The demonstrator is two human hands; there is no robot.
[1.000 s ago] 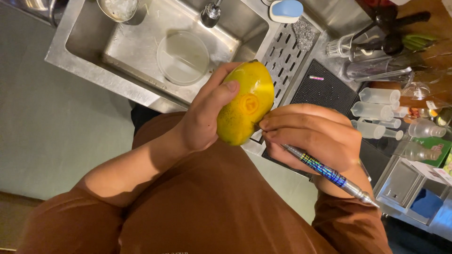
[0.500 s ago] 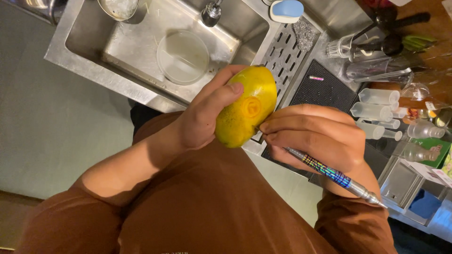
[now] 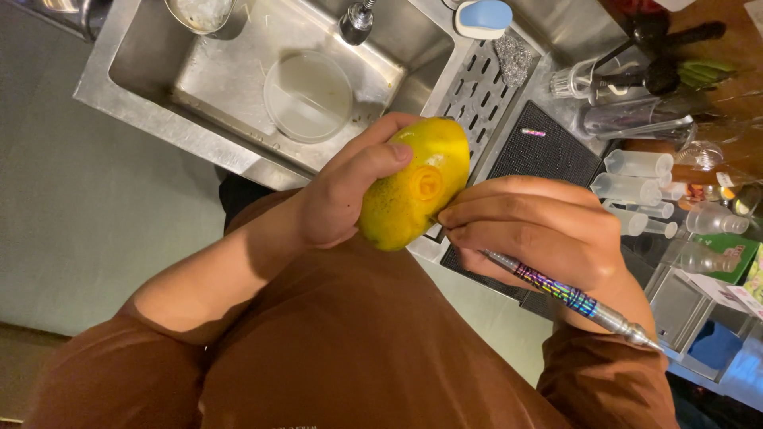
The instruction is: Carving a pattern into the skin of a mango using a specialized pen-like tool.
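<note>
Lying in the steel sink (image 3: 151, 67) is a round clear plastic lid (image 3: 308, 96); the left hand (image 3: 346, 191) grips a yellow citrus fruit (image 3: 409, 187) (spiral cut in its peel), the right hand (image 3: 532, 226) closes around an iridescent-handled carving tool (image 3: 572, 298), and a green package (image 3: 727, 258) sits far right.

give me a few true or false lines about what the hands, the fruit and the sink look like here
1. The left hand grips a yellow citrus fruit. True.
2. The right hand holds a pair of scissors. False: it holds a slim tool with an iridescent handle, its tip at the fruit.
3. A spiral mark shows on the fruit's peel. True.
4. The steel sink holds a stack of red plates. False: a round clear container lies in it.
5. The fruit rests on the black bar mat. False: it is held up in the air above the counter.
</note>
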